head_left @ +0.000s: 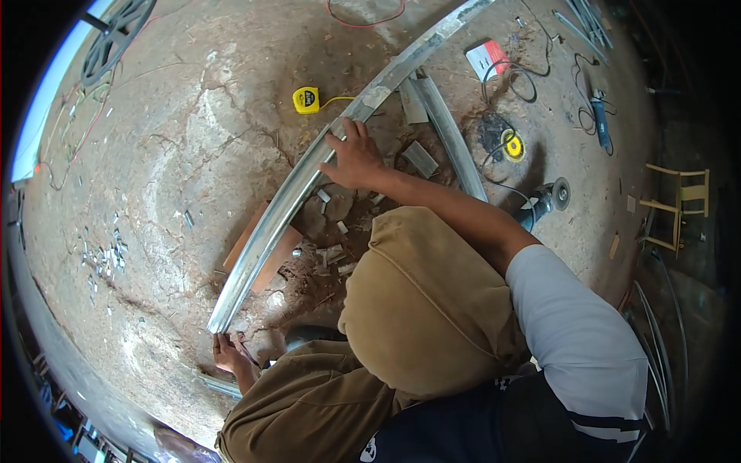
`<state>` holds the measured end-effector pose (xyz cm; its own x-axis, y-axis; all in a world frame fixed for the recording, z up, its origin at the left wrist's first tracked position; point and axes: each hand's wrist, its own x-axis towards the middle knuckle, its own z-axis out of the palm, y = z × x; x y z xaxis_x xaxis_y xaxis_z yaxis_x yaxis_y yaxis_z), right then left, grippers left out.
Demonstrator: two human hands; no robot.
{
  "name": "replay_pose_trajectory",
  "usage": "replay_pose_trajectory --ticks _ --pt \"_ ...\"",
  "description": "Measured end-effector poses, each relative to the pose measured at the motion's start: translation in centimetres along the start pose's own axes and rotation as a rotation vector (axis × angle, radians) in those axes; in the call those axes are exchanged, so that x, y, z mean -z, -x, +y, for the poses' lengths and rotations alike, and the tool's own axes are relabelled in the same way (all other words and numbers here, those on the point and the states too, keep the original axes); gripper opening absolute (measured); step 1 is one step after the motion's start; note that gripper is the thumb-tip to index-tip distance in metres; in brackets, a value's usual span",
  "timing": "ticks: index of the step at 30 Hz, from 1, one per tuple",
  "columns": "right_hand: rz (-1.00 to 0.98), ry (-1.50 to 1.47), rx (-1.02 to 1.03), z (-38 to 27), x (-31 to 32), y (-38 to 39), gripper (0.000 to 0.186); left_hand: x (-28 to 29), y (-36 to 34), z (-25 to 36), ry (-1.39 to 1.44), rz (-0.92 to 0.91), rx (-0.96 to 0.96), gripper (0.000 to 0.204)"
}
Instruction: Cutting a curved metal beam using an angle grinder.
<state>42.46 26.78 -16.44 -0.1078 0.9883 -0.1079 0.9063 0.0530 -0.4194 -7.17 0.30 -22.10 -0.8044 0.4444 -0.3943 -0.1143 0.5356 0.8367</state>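
A person in tan trousers (432, 301) crouches over a rough, stained floor (177, 154), working with 2 bare hands on a long silvery metal channel (289, 197). The channel slants across the floor, its near end close to the floor's near-left corner and its other end running off past the far edge. Near its lower end it lies over a reddish-brown board (285, 251).

The right hand (355, 157) rests on the channel's middle stretch, fingers apart. The left hand (229, 354) is at the channel's near end, fingertips close together against it; I cannot tell whether they are clamped on the metal.

Just beside the channel's left edge sits a yellow tape measure (306, 99), with a short length of yellow blade (337, 99) reaching to the channel. To the channel's right, a 2nd metal channel (449, 135) slants away from it, and a short flat metal piece (420, 159) lies near the right forearm.

Toward the floor's right edge are a red and white packet (485, 60), a yellow-centred disc (512, 145), an angle grinder (543, 202), a blue power tool (600, 122) and a wooden chair (692, 193). Metal bars (584, 31) lie at the far-right corner. Small shiny metal scraps (114, 255) are scattered toward the floor's left edge.
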Motion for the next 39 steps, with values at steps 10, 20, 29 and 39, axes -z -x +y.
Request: replay_pose_trajectory --ticks 10,20,29,39 --pt "0.011 0.024 0.04 -0.3 -1.5 0.2 0.064 -0.3 2.7 1.8 0.011 -0.014 0.066 0.032" --pt "-0.02 0.259 0.137 1.3 -0.2 -0.7 0.06 -2.1 2.8 1.8 0.092 0.009 0.048 0.027" --pt "-0.084 0.255 0.085 -0.2 0.0 -0.2 0.061 -1.3 3.1 1.8 -0.003 0.024 -0.009 0.033" --pt "-0.074 0.226 0.069 0.1 0.2 -0.2 0.06 -1.8 3.7 2.7 0.07 0.023 0.055 0.025"
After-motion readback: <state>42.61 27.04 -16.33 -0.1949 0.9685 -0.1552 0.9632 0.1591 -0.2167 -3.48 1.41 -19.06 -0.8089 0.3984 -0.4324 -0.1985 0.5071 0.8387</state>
